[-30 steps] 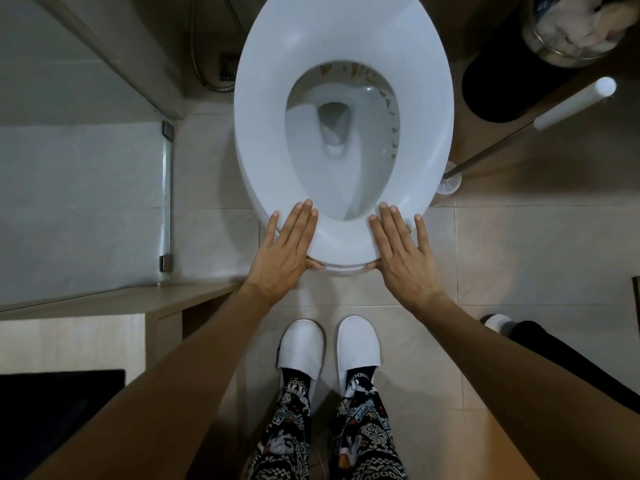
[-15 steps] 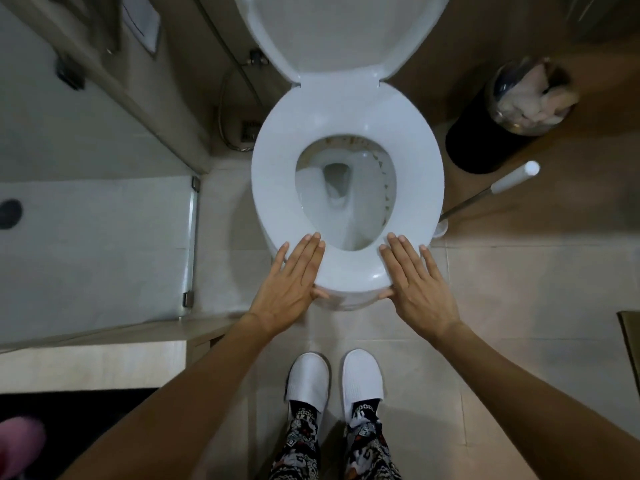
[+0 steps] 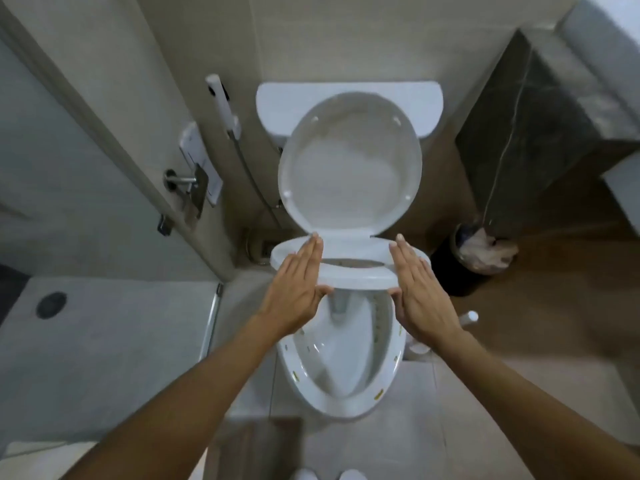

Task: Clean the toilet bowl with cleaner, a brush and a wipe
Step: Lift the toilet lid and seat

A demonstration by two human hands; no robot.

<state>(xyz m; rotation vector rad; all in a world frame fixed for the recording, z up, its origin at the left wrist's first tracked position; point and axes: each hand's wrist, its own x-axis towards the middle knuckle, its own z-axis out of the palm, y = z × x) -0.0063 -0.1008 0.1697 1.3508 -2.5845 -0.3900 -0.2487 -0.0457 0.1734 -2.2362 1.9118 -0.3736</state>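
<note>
Seat (image 3: pixel 349 277): white ring, lifted partway off the bowl, front edge held between both hands, rear still at the hinge.
Left hand (image 3: pixel 297 292): fingers straight and together on top of the seat's left side, thumb tucked under the front edge, pinching it.
Right hand (image 3: pixel 420 296): fingers straight and together over the seat's right side, thumb under the edge, same pinch.
Bowl (image 3: pixel 341 372): open below and nearer than the hands; yellowish spots along the rim.
Lid (image 3: pixel 349 164): upright beyond the fingertips, against the cistern (image 3: pixel 277 105).
Brush handle (image 3: pixel 471 317): white tip just right of the right wrist.
Waste bin (image 3: pixel 450 268): dark, right of the right hand, white liner bunched inside.
Bidet sprayer (image 3: pixel 221 102): wall-hung, beyond and left of the left hand.
</note>
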